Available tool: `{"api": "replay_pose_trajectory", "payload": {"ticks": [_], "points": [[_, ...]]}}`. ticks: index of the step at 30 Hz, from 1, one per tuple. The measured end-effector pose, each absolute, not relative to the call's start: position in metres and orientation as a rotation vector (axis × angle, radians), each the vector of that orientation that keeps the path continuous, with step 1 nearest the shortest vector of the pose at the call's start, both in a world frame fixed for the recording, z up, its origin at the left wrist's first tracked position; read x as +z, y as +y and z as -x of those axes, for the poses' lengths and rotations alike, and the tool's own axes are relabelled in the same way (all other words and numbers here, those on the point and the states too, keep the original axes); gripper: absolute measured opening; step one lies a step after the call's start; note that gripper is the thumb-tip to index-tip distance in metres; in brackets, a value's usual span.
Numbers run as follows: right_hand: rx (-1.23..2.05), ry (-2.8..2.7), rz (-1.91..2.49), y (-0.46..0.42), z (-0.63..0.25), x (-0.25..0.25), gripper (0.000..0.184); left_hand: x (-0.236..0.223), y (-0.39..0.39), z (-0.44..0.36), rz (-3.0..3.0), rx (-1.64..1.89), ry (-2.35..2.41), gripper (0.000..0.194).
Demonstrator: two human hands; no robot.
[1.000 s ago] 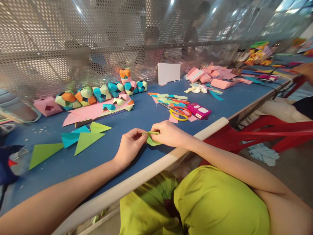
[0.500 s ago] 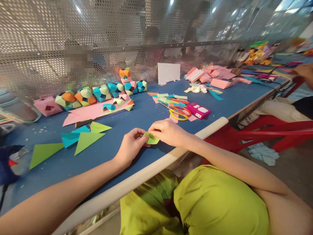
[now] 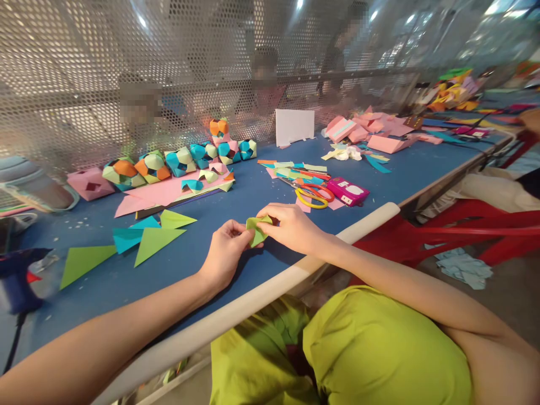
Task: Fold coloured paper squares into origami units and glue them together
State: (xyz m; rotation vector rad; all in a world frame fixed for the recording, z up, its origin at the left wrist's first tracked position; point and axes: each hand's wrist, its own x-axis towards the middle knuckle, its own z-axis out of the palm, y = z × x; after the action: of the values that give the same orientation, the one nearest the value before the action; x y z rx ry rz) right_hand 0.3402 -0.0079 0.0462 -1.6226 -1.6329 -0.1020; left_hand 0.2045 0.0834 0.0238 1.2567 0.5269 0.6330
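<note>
A small folded piece of green paper (image 3: 258,232) is held between both hands, just above the blue table (image 3: 202,259). My left hand (image 3: 225,250) pinches its left side. On the right side, my right hand (image 3: 289,225) grips the upper edge with thumb and fingers. Green paper triangles (image 3: 158,242) and a blue paper triangle (image 3: 126,239) lie to the left of my hands. Behind them, a row of folded paper balls (image 3: 152,167) in orange, blue, pale green and pink stands along the mesh.
Scissors with yellow and orange handles (image 3: 311,197) lie beside a magenta box (image 3: 348,191) and paper strips. Pink folded paper (image 3: 386,143) is heaped at the back right. A blue glue gun (image 3: 21,278) is at the far left. A white pipe (image 3: 253,304) edges the table.
The green paper has tilted more upright between my fingers, and my right fingers have shifted onto its upper edge. The whole view has moved slightly.
</note>
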Motion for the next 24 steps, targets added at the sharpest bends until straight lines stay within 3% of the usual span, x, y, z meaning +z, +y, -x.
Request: {"api": "replay_pose_trajectory", "payload": {"ticks": [15,24], "points": [[-0.048,-1.416,1.439,0.001,-0.331,0.036,0.005,0.031,0.082,-0.204,-1.175,0.611,0.475,0.025],[-0.319,-1.669,1.221,0.003,-0.334,0.038,0.012,0.034,0.08,-0.203,-1.154,0.632,0.465,0.026]]}}
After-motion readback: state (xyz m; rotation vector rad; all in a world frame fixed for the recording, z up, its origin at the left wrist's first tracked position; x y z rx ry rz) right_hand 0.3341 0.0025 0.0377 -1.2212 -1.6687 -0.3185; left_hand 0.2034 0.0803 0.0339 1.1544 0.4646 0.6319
